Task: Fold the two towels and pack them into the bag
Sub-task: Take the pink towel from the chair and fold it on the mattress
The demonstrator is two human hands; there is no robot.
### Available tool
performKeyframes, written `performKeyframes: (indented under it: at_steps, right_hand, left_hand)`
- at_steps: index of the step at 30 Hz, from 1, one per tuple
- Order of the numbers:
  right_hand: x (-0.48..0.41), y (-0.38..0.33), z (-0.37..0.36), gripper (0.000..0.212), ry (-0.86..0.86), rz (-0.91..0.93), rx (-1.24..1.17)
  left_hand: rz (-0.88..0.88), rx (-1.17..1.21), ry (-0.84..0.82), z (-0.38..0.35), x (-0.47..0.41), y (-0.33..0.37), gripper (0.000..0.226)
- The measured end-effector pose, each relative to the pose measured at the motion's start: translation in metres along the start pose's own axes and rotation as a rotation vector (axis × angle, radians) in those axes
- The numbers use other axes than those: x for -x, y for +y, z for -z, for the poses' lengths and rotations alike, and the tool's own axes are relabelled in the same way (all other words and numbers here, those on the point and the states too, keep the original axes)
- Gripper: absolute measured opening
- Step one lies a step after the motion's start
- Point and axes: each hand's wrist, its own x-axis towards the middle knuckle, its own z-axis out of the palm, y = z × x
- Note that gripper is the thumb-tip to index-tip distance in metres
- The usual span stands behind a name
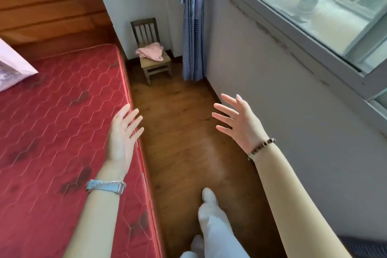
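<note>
Walking up with both hands, left [122, 138] and right [238, 120], spread and empty, gather the pink towels [150, 51] (heaped on the chair [156, 63]) together.

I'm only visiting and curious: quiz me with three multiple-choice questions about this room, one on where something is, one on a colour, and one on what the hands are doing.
1. Where does the crumpled pink cloth lie?
A. on the small wooden chair
B. on the red quilted mattress
C. on the floorboards

2. What colour is the striped curtain?
A. green
B. blue
C. yellow

3. How are the left hand and right hand?
A. both grip towels
B. one holds a bag
C. both open and empty

Answers: 1 A, it sits heaped on the seat in the corner. 2 B, blue stripes hang beside the window. 3 C, the fingers are spread and hold nothing.
</note>
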Motion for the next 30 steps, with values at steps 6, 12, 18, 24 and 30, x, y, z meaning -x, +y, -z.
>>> performKeyframes:
  at_steps: [6,12,18,24,30]
  right_hand:
    - [-0.073,-0.027,-0.007,0.045,-0.079,-0.019,0.022]
    - [-0.151,-0.064,-0.008,0.047,-0.136,-0.029,0.045]
    - [-0.218,-0.1,-0.008,0.045,-0.186,-0.045,0.068]
    - [-0.271,-0.116,-0.019,0.045,-0.227,-0.066,0.083]
    - [-0.324,-0.125,-0.032,0.044,-0.227,-0.088,0.09]
  left_hand:
    - [-0.046,0.005,0.055,-0.015,-0.048,0.01,0.048]
    - [-0.068,0.019,0.117,-0.045,-0.108,0.02,0.047]
    - [-0.065,0.045,0.18,-0.069,-0.155,0.023,0.046]
    - [-0.051,0.049,0.239,-0.076,-0.197,0.023,0.044]
    - [-0.044,0.055,0.261,-0.076,-0.249,0.03,0.045]
